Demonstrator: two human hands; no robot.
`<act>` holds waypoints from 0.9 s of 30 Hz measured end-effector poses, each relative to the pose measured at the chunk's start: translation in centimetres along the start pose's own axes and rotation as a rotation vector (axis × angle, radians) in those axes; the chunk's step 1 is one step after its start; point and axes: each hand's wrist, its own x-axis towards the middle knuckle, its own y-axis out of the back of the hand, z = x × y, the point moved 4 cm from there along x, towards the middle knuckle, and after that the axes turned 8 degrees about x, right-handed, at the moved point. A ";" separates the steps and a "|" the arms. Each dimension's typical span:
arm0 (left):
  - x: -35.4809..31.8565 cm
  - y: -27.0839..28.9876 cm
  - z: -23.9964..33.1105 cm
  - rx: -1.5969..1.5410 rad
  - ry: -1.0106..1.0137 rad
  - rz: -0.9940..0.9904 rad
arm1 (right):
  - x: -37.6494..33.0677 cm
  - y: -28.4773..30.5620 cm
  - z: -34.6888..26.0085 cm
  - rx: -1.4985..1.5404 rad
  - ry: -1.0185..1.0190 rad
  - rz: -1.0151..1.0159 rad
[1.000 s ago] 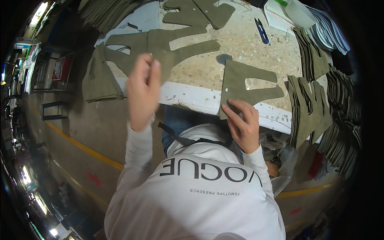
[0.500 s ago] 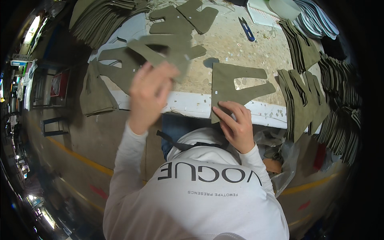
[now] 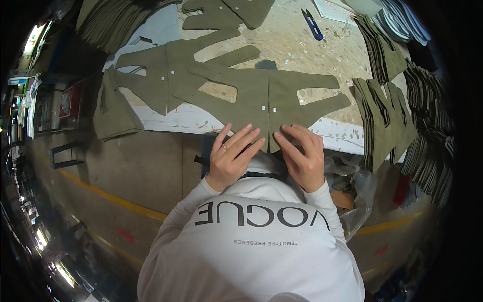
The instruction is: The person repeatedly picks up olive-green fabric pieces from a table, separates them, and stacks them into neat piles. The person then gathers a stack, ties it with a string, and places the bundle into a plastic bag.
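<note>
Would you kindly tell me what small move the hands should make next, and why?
Perhaps the left hand should ease the left olive piece slightly toward the right olive piece while the right hand steadies that one: a thin dark line shows between their facing straight edges, and both hands are at the pieces' lower ends.

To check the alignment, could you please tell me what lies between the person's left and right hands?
Between the left hand and right hand, the head view shows the lower tips of the left olive piece and right olive piece, side by side.
</note>
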 end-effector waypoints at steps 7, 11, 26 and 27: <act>0.6 -0.7 0.6 -0.117 -0.046 -0.009 | -0.7 0.7 0.0 0.025 -0.046 0.032; 1.1 0.2 -0.2 -0.176 -0.039 -0.051 | -0.4 1.3 0.2 0.124 -0.059 -0.020; 7.9 -1.5 -2.9 -0.837 0.702 -0.599 | 0.6 2.3 0.9 0.215 -0.177 0.079; 8.4 -2.2 -2.1 -0.791 0.649 -0.588 | 0.2 2.5 0.8 0.302 -0.186 0.154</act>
